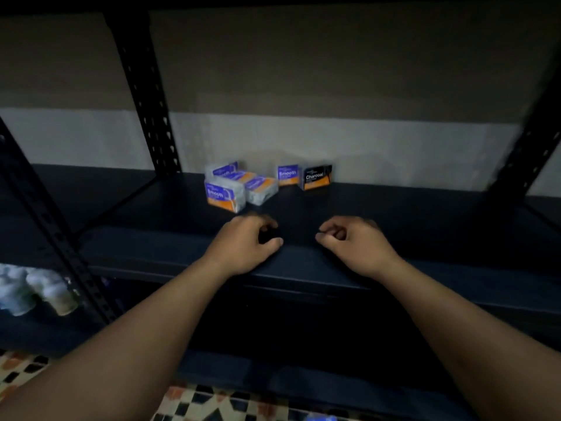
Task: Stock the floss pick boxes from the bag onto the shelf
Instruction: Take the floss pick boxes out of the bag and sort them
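Below both grips lies a patterned tiled floor (188, 402). The left grip (243, 244) and right grip (355, 244) sit side by side over the front lip of the dark metal shelf (394, 214), fingers loosely curled, holding nothing. Just beyond the left grip is a cluster of Smooth floss pick boxes (239, 186), packed touching. Farther back, between the grips, a lone Smooth box (287, 175) stands upright against a black Charcoal box (315, 177). Low, left of the left grip, are white fluffy packs (33, 290).
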Action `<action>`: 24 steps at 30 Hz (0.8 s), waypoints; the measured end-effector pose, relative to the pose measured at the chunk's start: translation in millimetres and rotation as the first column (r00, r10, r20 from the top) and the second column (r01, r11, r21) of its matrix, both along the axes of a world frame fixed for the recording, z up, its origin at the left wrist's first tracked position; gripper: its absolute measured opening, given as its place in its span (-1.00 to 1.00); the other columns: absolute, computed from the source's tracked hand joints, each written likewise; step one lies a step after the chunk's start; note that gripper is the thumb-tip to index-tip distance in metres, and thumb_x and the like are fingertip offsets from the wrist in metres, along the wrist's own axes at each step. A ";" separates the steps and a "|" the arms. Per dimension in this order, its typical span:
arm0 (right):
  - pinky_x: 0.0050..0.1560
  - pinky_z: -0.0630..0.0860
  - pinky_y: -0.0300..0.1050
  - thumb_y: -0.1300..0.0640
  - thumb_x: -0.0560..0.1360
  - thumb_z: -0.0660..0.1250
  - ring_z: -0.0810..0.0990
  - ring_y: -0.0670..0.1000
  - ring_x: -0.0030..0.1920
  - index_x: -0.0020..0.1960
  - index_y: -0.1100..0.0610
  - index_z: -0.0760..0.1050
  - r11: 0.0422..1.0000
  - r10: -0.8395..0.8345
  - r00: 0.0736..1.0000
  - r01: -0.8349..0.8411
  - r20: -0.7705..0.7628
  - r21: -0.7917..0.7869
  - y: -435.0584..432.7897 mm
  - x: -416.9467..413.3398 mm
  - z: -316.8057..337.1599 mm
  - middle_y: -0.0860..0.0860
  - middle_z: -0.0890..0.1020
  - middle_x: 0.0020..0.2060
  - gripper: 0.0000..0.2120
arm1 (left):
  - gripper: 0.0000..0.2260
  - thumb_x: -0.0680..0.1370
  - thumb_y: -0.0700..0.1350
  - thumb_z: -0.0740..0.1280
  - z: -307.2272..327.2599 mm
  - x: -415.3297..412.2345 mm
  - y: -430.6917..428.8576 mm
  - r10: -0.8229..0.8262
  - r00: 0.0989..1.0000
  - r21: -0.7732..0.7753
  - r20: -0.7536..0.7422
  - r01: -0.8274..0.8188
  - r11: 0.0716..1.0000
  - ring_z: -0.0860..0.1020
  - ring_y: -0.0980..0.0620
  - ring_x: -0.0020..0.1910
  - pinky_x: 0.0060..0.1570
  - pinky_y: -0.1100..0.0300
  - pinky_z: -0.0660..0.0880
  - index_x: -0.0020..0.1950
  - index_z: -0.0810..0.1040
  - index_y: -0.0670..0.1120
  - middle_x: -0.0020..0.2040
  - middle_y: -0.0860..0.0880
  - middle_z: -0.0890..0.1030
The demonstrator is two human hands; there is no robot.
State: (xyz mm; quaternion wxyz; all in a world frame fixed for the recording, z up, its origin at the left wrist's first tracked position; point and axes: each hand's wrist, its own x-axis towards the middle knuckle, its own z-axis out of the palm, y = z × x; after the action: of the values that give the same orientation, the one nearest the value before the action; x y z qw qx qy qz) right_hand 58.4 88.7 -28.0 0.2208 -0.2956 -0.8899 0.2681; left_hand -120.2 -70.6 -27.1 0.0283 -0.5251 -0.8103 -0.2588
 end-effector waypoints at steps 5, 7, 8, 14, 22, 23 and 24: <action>0.07 0.53 -0.10 -0.16 0.45 0.37 0.60 -0.04 0.02 0.02 -0.09 0.60 0.992 -0.067 0.997 0.062 0.049 0.109 36.6 -42.5 -5.4 -0.10 0.64 -0.03 -0.79 | -0.48 0.50 0.15 0.34 -11.3 -33.2 39.0 0.012 0.997 0.057 -0.075 -0.008 0.998 0.47 -0.11 0.29 0.24 0.02 0.46 0.41 0.43 0.00 0.30 -0.07 0.48; 0.11 0.51 -0.06 -0.20 0.45 0.34 0.54 0.01 0.13 0.12 -0.09 0.56 0.978 -0.080 0.995 0.066 0.061 0.196 49.5 -57.1 -7.2 -0.05 0.59 0.08 -0.69 | -0.47 0.53 0.10 0.34 -10.2 -42.4 53.2 0.076 0.988 0.069 -0.132 -0.068 0.995 0.39 -0.13 0.34 0.22 -0.01 0.47 0.47 0.35 -0.02 0.37 -0.09 0.40; 0.14 0.48 -0.05 -0.21 0.44 0.34 0.49 0.02 0.19 0.18 -0.09 0.54 0.971 -0.084 0.995 0.068 0.058 0.230 55.9 -64.2 -8.0 -0.05 0.55 0.14 -0.64 | -0.47 0.54 0.08 0.34 -9.5 -45.8 59.9 0.104 0.981 0.092 -0.165 -0.090 0.992 0.37 -0.14 0.34 0.18 -0.02 0.48 0.47 0.35 -0.03 0.37 -0.11 0.39; 0.38 0.29 0.12 -0.30 0.36 0.37 0.25 0.10 0.43 0.39 -0.10 0.39 0.890 -0.085 0.996 0.088 -0.028 0.447 97.1 -109.8 -9.6 0.04 0.35 0.39 -0.35 | -0.56 0.47 0.11 0.25 -10.1 -72.7 87.7 0.192 0.893 0.234 -0.408 -0.101 0.967 0.43 -0.22 0.16 0.05 -0.07 0.42 0.27 0.50 -0.09 0.20 -0.15 0.49; 0.42 0.17 0.17 -0.50 0.27 0.31 0.30 0.10 0.44 0.51 -0.16 0.21 0.854 -0.039 0.992 -0.030 0.120 0.520 136.6 -157.0 7.0 0.01 0.31 0.48 -0.10 | -0.45 0.47 0.30 0.11 -9.3 -101.8 102.1 0.231 0.819 0.062 -0.526 -0.233 0.970 0.46 -0.17 0.29 0.44 -0.39 -0.08 0.29 0.52 0.00 0.26 -0.08 0.53; 0.39 0.19 0.13 -0.50 0.27 0.32 0.34 0.09 0.40 0.50 -0.15 0.24 0.848 -0.018 0.989 -0.062 0.146 0.526 138.9 -161.2 9.3 -0.01 0.34 0.46 -0.11 | -0.40 0.48 0.35 0.07 -9.7 -103.7 103.1 0.245 0.813 0.023 -0.529 -0.275 0.961 0.44 -0.17 0.33 0.43 -0.41 -0.17 0.34 0.49 0.02 0.32 -0.09 0.51; 0.37 0.20 0.10 -0.50 0.27 0.32 0.36 0.08 0.37 0.48 -0.15 0.26 0.841 -0.009 0.986 -0.082 0.164 0.534 140.9 -164.7 10.8 -0.03 0.37 0.43 -0.12 | -0.35 0.49 0.39 0.02 -10.2 -105.7 104.4 0.262 0.804 -0.011 -0.533 -0.316 0.949 0.40 -0.17 0.39 0.42 -0.41 -0.26 0.41 0.44 0.04 0.40 -0.11 0.45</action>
State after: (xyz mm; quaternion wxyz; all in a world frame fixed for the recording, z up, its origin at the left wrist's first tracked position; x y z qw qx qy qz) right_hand -106.3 229.5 -17.2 0.2176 -0.2250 -0.9496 -0.0134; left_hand -225.8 33.8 -37.3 0.2614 -0.4466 -0.8537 -0.0574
